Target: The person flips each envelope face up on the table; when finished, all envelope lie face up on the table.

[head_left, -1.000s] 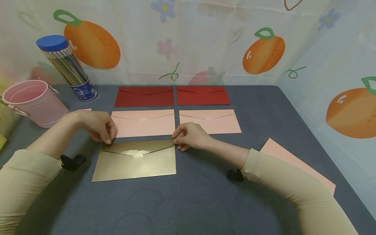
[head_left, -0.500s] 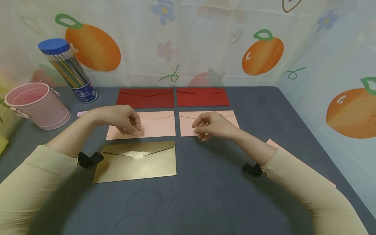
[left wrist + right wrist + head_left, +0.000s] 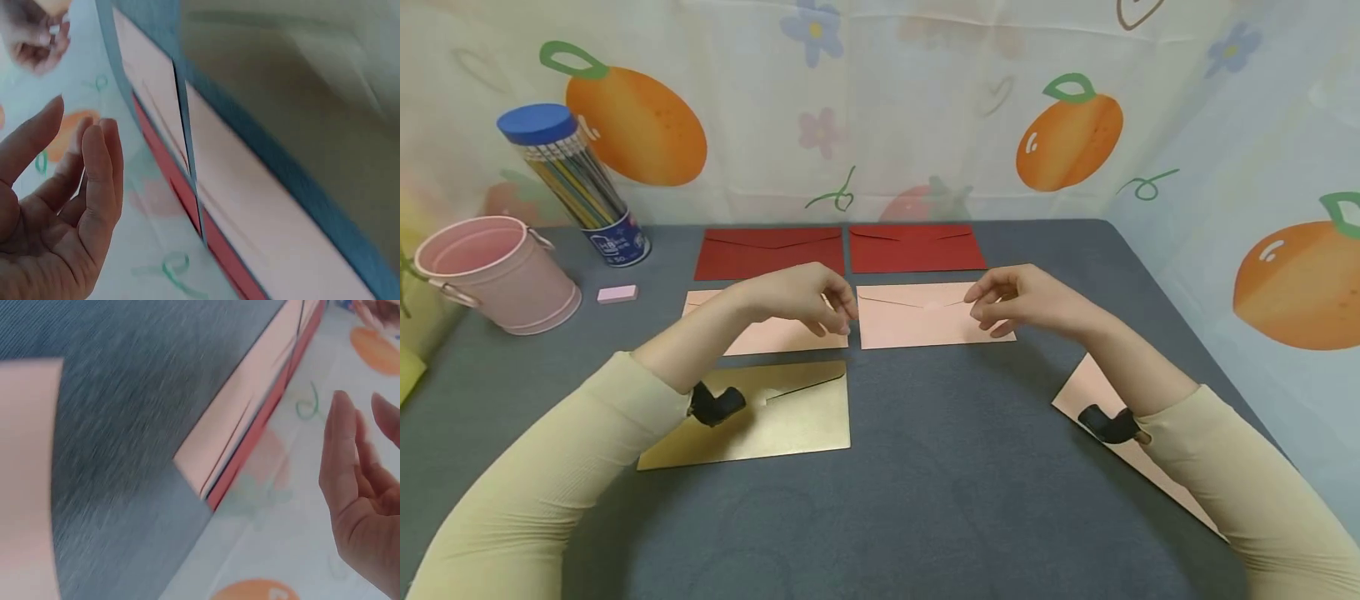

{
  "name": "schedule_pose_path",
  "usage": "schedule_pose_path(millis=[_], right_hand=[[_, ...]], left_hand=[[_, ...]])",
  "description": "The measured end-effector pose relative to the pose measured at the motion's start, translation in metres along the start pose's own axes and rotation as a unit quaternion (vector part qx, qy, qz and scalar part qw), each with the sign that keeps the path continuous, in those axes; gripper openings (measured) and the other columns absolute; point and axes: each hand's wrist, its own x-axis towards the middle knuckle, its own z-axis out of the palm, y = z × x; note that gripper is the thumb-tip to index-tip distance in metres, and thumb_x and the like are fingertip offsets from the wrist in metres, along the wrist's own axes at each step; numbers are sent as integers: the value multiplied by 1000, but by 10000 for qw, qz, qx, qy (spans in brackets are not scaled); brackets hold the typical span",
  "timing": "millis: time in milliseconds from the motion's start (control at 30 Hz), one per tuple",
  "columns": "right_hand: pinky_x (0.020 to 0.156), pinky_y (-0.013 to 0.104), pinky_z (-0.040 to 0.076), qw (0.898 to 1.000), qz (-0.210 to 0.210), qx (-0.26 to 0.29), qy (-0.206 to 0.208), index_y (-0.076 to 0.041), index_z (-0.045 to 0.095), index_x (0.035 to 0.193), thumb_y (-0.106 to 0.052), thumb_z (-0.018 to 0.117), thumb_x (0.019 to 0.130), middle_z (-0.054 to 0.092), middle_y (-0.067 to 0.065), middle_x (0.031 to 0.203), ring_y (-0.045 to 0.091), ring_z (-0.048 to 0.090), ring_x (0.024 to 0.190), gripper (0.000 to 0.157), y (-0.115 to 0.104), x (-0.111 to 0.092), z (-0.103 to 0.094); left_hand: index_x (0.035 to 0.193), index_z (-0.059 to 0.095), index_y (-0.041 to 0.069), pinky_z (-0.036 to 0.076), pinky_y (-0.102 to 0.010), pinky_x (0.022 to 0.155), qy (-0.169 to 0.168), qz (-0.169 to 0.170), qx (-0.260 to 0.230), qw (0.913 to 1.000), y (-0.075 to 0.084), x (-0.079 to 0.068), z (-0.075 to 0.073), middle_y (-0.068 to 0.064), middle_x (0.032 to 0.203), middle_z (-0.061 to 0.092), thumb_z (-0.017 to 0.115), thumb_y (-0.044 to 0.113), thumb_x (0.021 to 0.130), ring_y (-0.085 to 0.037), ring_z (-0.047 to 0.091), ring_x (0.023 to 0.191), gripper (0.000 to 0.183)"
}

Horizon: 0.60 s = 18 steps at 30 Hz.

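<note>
My left hand [image 3: 805, 298] hovers with loosely bent fingers over the left pink envelope [image 3: 775, 340], holding nothing. Its forearm passes above the gold envelope [image 3: 797, 425], covering part of the flap. My right hand [image 3: 1022, 298], likewise holding nothing, is over the right end of the other pink envelope [image 3: 917, 321]. Two red envelopes [image 3: 775, 250] lie side by side behind the pink pair. Under my right forearm, a loose pink piece [image 3: 1093, 387] lies at an angle, partly hidden by the sleeve. Both wrist views show thumb and fingers apart with nothing between them.
At the back left stand a pink bucket [image 3: 505, 283] and a clear tube of pencils [image 3: 576, 183] with a blue lid. A small pink block [image 3: 617, 294] lies beside them. A fruit-print curtain [image 3: 910, 108] borders the dark grey table [image 3: 925, 500].
Both hands have let go of the gold envelope's upper corners and risen off it. Both have moved to the right, the right hand toward the loose pink piece. The gold envelope stays in place.
</note>
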Motion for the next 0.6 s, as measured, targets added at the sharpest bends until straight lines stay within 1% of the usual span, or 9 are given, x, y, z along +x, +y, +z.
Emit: schedule_pose_path(millis=[133, 200, 300, 433, 533, 600], right_hand=[[85, 36, 59, 9998, 86, -181, -72, 1, 54, 129, -18, 66, 94, 65, 19, 114, 28, 68, 102, 41, 10, -10, -16], [86, 35, 59, 9994, 147, -299, -137, 1, 54, 130, -20, 66, 95, 65, 19, 116, 26, 68, 102, 43, 15, -14, -23], [86, 31, 58, 9981, 294, -501, -223, -1, 54, 131, -23, 67, 94, 64, 18, 120, 23, 68, 104, 45, 25, -19, -34], [87, 29, 57, 9955, 481, -695, -427, -2, 54, 132, -26, 67, 94, 63, 18, 121, 21, 67, 105, 47, 40, -27, -50], [88, 28, 56, 9934, 608, -778, -591, -1, 52, 132, -26, 66, 95, 63, 18, 120, 20, 66, 103, 47, 52, -33, -61], [89, 28, 56, 9921, 697, -809, -654, 0, 51, 133, -25, 65, 95, 62, 17, 120, 18, 66, 102, 48, 61, -38, -68]], left_hand=[[119, 62, -2, 59, -39, 88, -48, 168, -202, 9996, 15, 17, 21, -9, 105, 66, 66, 10, 90, -32, 68, 101, 32], [121, 61, -1, 58, -40, 88, -67, 234, -276, 9993, 22, 26, 32, -9, 107, 66, 67, 11, 90, -30, 68, 100, 34], [123, 60, -1, 58, -37, 87, -74, 368, -426, 9984, 33, 38, 48, -10, 112, 66, 69, 12, 89, -24, 67, 96, 38], [126, 59, -2, 57, -28, 83, -69, 628, -622, 9961, 47, 52, 67, -15, 120, 66, 70, 10, 88, -13, 66, 90, 42], [127, 59, -3, 57, -23, 80, -99, 827, -696, 9941, 56, 62, 81, -18, 126, 65, 70, 10, 88, -11, 65, 89, 43], [128, 58, -3, 56, -21, 79, -120, 938, -751, 9927, 61, 68, 90, -19, 126, 64, 69, 10, 88, -11, 65, 89, 43]])
